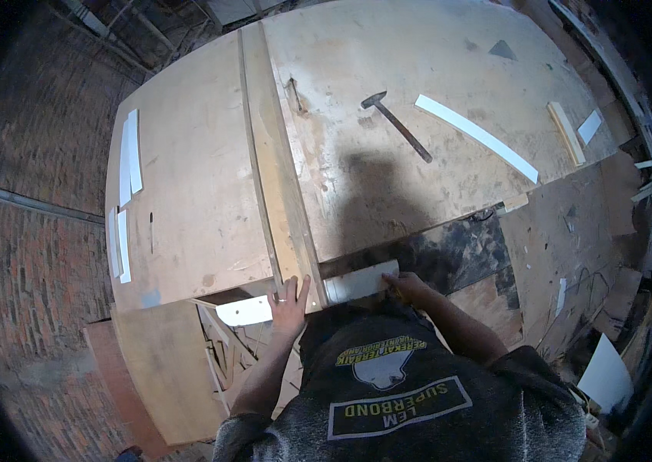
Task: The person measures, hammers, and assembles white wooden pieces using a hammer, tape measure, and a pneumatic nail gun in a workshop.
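Note:
A white strip [361, 282] lies crosswise at the near end of a long wooden channel [284, 177] with raised edges. A white piece [243, 311] with small dark marks shows left of the channel; whether both are one strip is hidden. My left hand [289, 308] rests on the channel's near end beside this left piece, fingers stretched and spread upward, a ring on one finger. My right hand [407, 289] grips the strip's right end, its fingers bent around the edge.
The channel crosses a large plywood table [187, 169]. On it lie a hammer [399, 127], a long white strip [476, 138], a short wooden piece [566, 133], more white strips [135, 152] and a thin dark tool [151, 231]. Wood offcuts [226, 346] lie below the near edge; a brick wall [26, 285] stands left.

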Demonstrator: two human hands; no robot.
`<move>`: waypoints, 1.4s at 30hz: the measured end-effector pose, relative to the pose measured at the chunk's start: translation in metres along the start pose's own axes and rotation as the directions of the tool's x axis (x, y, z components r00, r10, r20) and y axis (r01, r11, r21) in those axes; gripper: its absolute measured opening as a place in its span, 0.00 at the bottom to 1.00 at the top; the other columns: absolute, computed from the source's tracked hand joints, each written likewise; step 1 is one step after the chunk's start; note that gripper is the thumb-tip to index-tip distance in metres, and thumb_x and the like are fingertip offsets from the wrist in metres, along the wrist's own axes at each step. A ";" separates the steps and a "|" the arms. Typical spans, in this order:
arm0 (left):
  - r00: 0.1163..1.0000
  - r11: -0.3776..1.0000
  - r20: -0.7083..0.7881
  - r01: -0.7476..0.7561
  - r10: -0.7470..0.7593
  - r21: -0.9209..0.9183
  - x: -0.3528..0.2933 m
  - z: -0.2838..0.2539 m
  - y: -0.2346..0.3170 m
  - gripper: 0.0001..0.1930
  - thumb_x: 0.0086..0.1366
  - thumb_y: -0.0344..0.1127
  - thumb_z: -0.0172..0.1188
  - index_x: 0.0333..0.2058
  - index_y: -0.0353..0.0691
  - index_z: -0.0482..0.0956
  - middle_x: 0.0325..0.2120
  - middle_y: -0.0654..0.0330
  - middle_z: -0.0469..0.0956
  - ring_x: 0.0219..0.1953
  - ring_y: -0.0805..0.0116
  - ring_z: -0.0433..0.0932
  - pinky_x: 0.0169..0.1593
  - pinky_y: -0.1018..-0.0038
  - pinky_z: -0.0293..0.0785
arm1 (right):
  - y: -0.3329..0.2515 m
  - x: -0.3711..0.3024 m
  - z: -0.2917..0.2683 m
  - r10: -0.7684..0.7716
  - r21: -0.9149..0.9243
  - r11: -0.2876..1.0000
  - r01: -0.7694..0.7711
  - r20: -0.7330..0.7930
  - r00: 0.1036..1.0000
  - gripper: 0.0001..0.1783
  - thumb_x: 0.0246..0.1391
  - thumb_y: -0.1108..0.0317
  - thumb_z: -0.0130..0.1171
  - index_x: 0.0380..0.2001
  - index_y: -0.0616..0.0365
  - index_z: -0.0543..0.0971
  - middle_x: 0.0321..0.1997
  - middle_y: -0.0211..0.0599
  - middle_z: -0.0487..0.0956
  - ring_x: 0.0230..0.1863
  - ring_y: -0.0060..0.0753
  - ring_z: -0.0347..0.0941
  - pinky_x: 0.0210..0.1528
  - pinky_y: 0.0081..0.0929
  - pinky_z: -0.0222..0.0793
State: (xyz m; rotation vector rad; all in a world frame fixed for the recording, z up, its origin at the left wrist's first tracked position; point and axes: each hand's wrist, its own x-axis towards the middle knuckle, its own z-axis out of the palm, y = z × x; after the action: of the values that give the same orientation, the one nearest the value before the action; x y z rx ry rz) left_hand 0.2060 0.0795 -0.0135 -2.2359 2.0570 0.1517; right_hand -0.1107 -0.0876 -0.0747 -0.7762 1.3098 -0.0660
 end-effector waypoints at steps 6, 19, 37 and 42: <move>0.998 0.996 -0.058 0.037 -0.032 0.079 0.032 -0.003 -0.025 0.40 0.65 0.33 0.57 0.75 0.61 0.57 0.66 0.58 0.65 0.70 0.61 0.63 0.70 0.32 0.46 | -0.030 0.035 0.003 -0.115 -0.327 0.938 0.112 0.010 0.993 0.31 0.64 0.43 0.65 0.43 0.68 0.84 0.36 0.37 0.82 0.35 0.31 0.75 0.37 0.37 0.71; 0.961 0.963 0.276 0.079 -0.005 -0.259 0.057 -0.089 -0.028 0.42 0.58 0.45 0.73 0.70 0.49 0.67 0.64 0.51 0.68 0.69 0.55 0.64 0.68 0.29 0.45 | -0.147 -0.072 -0.011 0.063 -0.502 0.865 0.001 0.110 0.992 0.20 0.65 0.54 0.66 0.50 0.58 0.83 0.37 0.30 0.83 0.42 0.25 0.79 0.42 0.28 0.73; 0.918 -0.447 0.394 0.334 -0.045 -0.830 0.130 -0.119 -0.046 0.08 0.64 0.31 0.70 0.38 0.35 0.83 0.30 0.62 0.82 0.30 0.76 0.78 0.36 0.78 0.73 | -0.262 -0.031 0.086 -0.442 -0.477 0.354 0.804 0.672 0.594 0.28 0.59 0.51 0.69 0.57 0.52 0.78 0.56 0.50 0.77 0.59 0.57 0.74 0.59 0.48 0.72; 0.819 -0.565 0.355 0.046 -0.451 -0.824 0.117 -0.132 -0.091 0.07 0.65 0.27 0.66 0.41 0.35 0.81 0.28 0.64 0.81 0.29 0.75 0.78 0.35 0.79 0.73 | -0.273 0.022 0.031 -0.534 -0.574 0.316 0.755 0.550 0.642 0.15 0.62 0.57 0.64 0.46 0.53 0.85 0.49 0.45 0.82 0.50 0.54 0.79 0.52 0.48 0.75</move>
State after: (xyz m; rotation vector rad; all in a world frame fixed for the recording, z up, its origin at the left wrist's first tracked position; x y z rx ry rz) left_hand 0.3066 -0.0467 0.1010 -3.4603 0.4040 2.9872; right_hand 0.0256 -0.2880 0.0567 -2.0143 0.6104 -0.0427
